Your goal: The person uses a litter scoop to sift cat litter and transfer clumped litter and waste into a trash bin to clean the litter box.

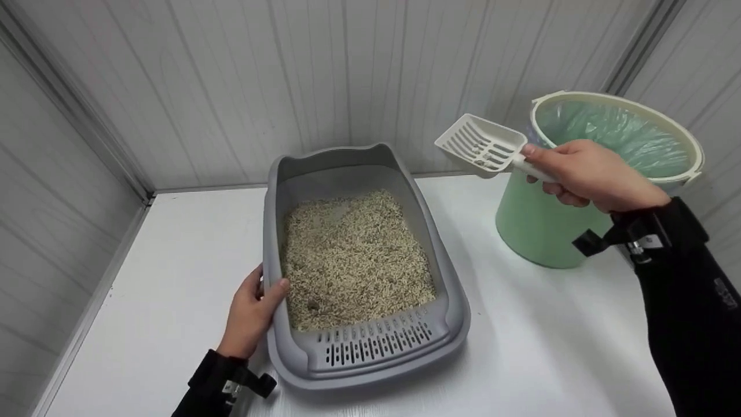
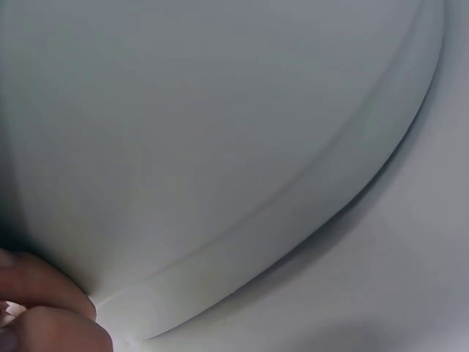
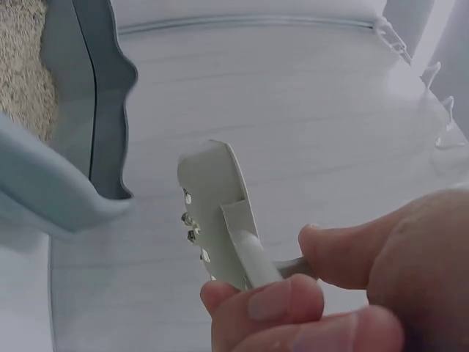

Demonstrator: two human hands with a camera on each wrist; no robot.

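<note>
Gripping the handle of a slotted white plastic litter scoop, my right hand has its fingers curled under the handle and the thumb laid along its top. The scoop's head juts out beyond my fingertips, raised in the air between the grey litter box and the bin, and a few pale pellets sit in it. From the right wrist view the scoop is seen edge-on, small pellets showing at its slots, with the white floor below it.

Just behind my right knuckles stands a round pale green plastic bin with a cream rim, lined with a thin green bag; the scoop's handle end is close to its rim.

My left hand holds the near left rim of the grey plastic litter box: the thumb hooks over the rim on the inside, the fingers wrap the outer wall. Beyond my thumb the box is filled with beige pellet litter. A slotted grey step forms the box's near end, to the right of my left fingers.

Both things rest on a white floor, with white panelled walls behind.
</note>
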